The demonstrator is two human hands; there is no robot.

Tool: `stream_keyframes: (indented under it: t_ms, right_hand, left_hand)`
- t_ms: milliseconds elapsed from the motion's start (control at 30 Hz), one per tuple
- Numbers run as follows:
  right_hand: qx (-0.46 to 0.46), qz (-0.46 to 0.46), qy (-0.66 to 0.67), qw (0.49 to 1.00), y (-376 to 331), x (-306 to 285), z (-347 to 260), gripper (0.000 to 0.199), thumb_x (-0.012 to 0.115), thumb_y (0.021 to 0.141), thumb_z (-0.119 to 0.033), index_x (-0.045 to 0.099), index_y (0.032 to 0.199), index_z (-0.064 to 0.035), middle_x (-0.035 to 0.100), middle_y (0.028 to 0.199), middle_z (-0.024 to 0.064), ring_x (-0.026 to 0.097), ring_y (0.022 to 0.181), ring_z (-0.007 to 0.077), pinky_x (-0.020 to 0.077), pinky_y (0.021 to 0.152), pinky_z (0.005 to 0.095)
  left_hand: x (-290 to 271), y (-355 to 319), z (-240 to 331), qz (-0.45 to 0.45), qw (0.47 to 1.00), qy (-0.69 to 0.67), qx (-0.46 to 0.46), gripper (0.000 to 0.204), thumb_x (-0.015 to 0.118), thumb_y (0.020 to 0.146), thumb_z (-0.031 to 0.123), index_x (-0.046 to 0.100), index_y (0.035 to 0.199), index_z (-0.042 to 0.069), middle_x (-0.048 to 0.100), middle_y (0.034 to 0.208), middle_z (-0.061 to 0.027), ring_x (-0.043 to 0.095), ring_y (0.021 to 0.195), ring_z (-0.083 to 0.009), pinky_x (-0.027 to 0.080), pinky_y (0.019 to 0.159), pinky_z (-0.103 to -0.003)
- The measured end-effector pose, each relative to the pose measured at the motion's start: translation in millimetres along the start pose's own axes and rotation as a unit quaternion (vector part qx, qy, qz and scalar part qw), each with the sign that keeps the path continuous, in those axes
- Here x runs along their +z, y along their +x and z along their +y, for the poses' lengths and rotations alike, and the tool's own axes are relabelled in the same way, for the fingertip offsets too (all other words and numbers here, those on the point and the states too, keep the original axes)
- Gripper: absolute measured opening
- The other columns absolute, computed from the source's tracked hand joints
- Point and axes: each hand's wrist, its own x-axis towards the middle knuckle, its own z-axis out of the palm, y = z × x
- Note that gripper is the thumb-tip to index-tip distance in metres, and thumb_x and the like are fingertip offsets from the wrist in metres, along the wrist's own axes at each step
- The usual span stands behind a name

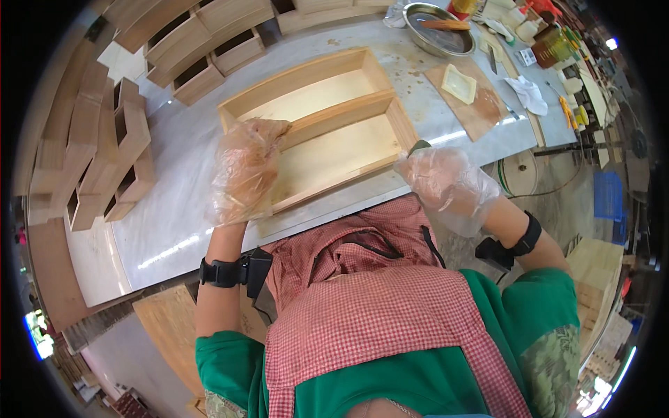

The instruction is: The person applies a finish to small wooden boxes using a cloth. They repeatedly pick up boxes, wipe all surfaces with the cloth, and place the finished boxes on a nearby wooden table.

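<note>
Two long, open sections of pale wood, either one divided box or two trays side by side, form the wooden box (338, 155) on the grey tabletop. My left hand (245, 164), in a clear plastic glove, is closed around its left end, at the middle wall. At the near right corner is my right hand (446, 182), gloved the same way, with its fingers curled. A small dark green thing (419, 146) shows at its fingertips, against the box's end; its kind is unclear. The glove hides most of the right fingers.
Stacked wooden boxes (198, 80) stand at the back left, with more boxes (125, 150) along the left. Back right are a metal bowl (439, 43) with a brown wooden piece in it, a board (468, 115) bearing a small pale tray (459, 84), a white cloth (527, 95) and several bottles.
</note>
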Motion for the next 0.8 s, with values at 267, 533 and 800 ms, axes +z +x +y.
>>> stream_keyframes:
  t_ms: [267, 533, 800]
  right_hand:
    - [0.055, 0.095, 0.045, 0.993, -4, -34, 2, 0.051, 0.066, 0.077, -0.001, 0.062, 0.127, -0.0102, 0.059, 0.090, 0.0081, 0.064, 0.085, 0.0288, 0.0539, 0.073, 0.0408]
    - [0.073, -0.037, 0.019, 0.996, 36, -7, -4, 0.039, 0.064, 0.076, 0.002, 0.062, 0.114, -0.0048, 0.060, 0.088, 0.0114, 0.063, 0.078, 0.0324, 0.0552, 0.069, 0.0424]
    - [-0.104, 0.141, 0.214, 0.961, 112, 31, -82, 0.004, 0.061, 0.084, -0.009, 0.060, 0.087, -0.0057, 0.063, 0.084, 0.0121, 0.065, 0.077, 0.0279, 0.0548, 0.071, 0.0391]
  left_hand:
    - [0, -6, -1, 0.008, 1.000, -0.002, -0.023, 0.022, 0.066, 0.090, 0.006, 0.074, 0.110, 0.009, 0.072, 0.105, -0.0129, 0.066, 0.099, -0.0349, 0.053, 0.087, -0.043]
    - [0, -7, 1, 0.009, 0.999, -0.042, -0.031, 0.023, 0.065, 0.089, 0.004, 0.074, 0.110, 0.009, 0.071, 0.100, -0.0121, 0.065, 0.097, -0.0342, 0.052, 0.086, -0.043]
    - [2, -4, -2, 0.013, 0.999, -0.030, -0.023, 0.024, 0.065, 0.088, 0.006, 0.074, 0.111, 0.009, 0.072, 0.105, -0.0118, 0.065, 0.100, -0.0336, 0.053, 0.088, -0.042]
